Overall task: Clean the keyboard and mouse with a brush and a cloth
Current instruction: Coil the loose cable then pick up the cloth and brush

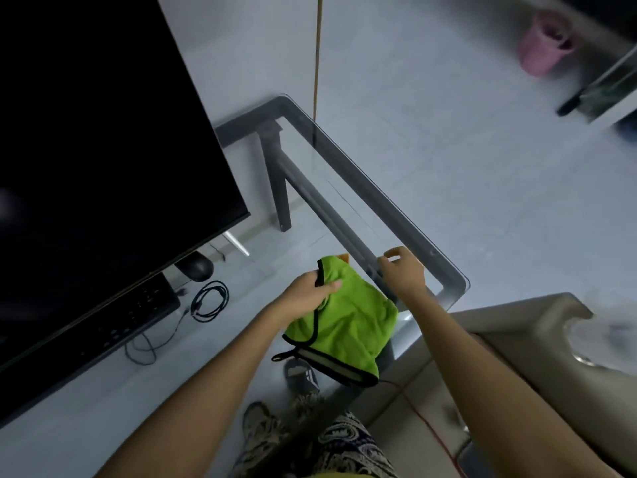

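A bright green cloth (348, 319) with black trim lies crumpled on the glass desk (448, 270) near its right front corner. My left hand (306, 294) pinches the cloth's upper left edge. My right hand (403, 274) hovers just right of the cloth, fingers curled apart, holding nothing that I can see. A black keyboard (138, 315) lies at the left under the monitor's edge. The black mouse (198, 267) sits behind it. An orange corner (344, 257) pokes out from behind the cloth. No brush is visible.
A large dark monitor (103, 150) fills the left side and overhangs the keyboard. A coiled black cable (209, 301) lies right of the keyboard. A beige sofa arm (517, 326) stands at the right. A pink bin (544, 43) is on the floor far back.
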Tool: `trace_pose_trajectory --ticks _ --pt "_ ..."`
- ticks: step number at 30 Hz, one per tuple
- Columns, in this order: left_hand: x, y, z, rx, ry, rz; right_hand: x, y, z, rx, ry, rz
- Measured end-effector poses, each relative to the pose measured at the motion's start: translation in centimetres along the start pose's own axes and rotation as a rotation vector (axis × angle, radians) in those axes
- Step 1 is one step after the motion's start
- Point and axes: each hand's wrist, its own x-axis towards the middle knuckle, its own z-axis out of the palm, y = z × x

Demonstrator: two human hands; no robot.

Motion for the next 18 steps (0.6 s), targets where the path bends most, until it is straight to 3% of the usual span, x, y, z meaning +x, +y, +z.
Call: trace_pose_trajectory --ticks 6,12,18 --pt "-4.8 0.3 -1.5 -0.135 0.030 0.126 0.7 -1.7 1.1 -0.095 -0.149 -0.068" --pt "-7.7 -2.3 -5.1 -0.635 0.194 -0.090 -0.1 -3.4 4.8 -0.288 -0.353 -0.147" --pt "-10.3 -4.3 -6.9 -0.867 0.102 -0.194 -1.5 -4.1 6.7 -0.496 -0.315 -0.123"
